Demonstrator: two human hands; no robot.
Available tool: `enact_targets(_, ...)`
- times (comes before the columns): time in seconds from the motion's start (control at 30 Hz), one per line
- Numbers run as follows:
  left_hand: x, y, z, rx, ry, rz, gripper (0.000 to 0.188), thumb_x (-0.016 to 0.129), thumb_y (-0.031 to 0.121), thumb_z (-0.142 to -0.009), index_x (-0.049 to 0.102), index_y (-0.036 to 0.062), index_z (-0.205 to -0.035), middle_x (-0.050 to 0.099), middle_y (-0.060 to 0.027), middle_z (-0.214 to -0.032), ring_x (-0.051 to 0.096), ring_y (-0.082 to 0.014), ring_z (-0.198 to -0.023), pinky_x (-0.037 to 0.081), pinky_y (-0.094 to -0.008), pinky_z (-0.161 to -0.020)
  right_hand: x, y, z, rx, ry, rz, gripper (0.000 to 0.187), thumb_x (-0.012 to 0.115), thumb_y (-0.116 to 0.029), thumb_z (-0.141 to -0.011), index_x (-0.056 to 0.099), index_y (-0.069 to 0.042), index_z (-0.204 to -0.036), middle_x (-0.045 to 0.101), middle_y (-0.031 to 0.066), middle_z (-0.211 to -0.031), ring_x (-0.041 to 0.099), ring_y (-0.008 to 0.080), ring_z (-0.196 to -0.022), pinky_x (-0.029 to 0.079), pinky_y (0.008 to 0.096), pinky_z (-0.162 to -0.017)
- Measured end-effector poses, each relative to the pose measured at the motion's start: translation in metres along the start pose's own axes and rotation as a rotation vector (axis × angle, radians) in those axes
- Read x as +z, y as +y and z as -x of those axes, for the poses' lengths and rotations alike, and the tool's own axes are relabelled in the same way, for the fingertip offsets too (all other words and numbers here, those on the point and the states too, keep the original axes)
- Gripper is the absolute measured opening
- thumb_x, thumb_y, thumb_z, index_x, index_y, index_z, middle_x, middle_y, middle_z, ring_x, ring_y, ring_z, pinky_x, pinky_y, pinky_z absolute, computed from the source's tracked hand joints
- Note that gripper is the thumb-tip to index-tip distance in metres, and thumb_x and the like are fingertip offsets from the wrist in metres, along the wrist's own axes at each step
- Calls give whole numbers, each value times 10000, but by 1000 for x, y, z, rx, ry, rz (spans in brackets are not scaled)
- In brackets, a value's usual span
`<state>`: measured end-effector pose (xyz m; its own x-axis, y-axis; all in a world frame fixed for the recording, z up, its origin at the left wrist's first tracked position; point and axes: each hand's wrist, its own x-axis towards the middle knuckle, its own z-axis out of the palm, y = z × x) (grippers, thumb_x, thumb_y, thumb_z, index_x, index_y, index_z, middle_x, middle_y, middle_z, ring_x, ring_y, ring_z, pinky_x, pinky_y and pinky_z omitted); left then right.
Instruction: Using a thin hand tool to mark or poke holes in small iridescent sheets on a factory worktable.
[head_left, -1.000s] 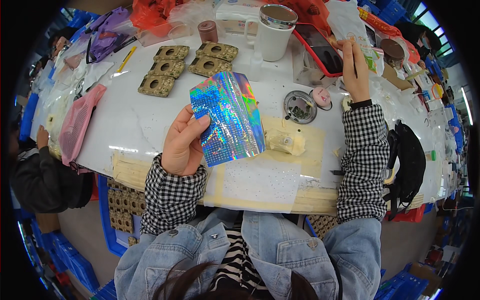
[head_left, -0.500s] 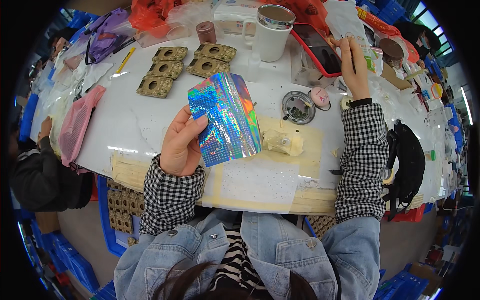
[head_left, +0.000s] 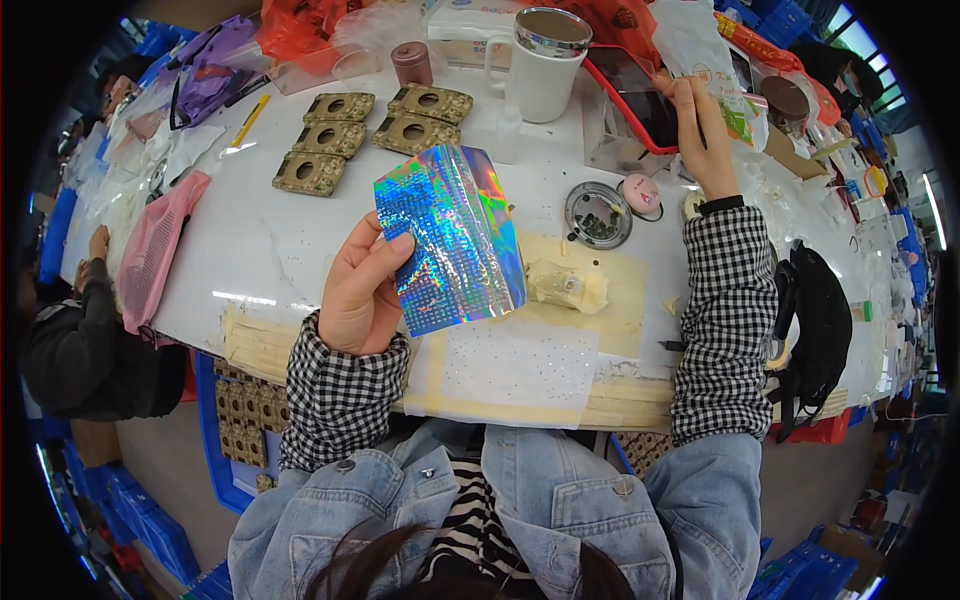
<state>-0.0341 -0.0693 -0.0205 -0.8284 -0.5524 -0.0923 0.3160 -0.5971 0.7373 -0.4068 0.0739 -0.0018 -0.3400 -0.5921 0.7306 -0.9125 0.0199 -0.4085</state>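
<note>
A shiny blue rainbow-coloured holographic sheet [head_left: 455, 250] is pinched upright between the thumb and fingers of my left hand [head_left: 362, 285]. My right hand [head_left: 700, 135] reaches up beside a phone in a red case [head_left: 640, 95], its fingertips pressed together near the screen's right edge. A thin dark line shows by its fingers, too small to name. Below the sheet's right side lies a lump wrapped in yellowish tape [head_left: 568, 286]. Past it sit a round clear dish with dark bits [head_left: 598, 214] and a small pink round item [head_left: 640, 193].
Several camouflage-patterned pieces with round holes [head_left: 320, 140] lie at the back left. A white lidded mug [head_left: 545, 75] stands near the phone. White paper with tiny specks [head_left: 510, 370] covers the front edge. A pink mesh bag [head_left: 165, 250] lies left; a black bag [head_left: 815, 320] hangs right.
The fingers of my right hand have shifted slightly left along the phone. The holographic sheet has barely moved in my left hand.
</note>
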Motion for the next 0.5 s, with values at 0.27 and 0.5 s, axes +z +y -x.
enact_targets(0.27,0,0,0,-2,1,7,330,556,44,-918,464,-20,-1228,648,-109,-1075,663,-138,-918,570,-281,-794,-2,-4,-3,3,79,-52,319,393,-247,-1018,586,-3,-951,673,118,-914,602,263,-820,455,345,-773)
enact_targets(0.5,1,0,-1,1,2,0,323,555,45,-920,466,-18,-1224,651,-104,-1063,665,-136,-908,574,-274,-780,-9,-7,-4,41,135,-3,323,392,-254,-1022,580,-1,-951,684,113,-944,573,170,-774,438,282,-735)
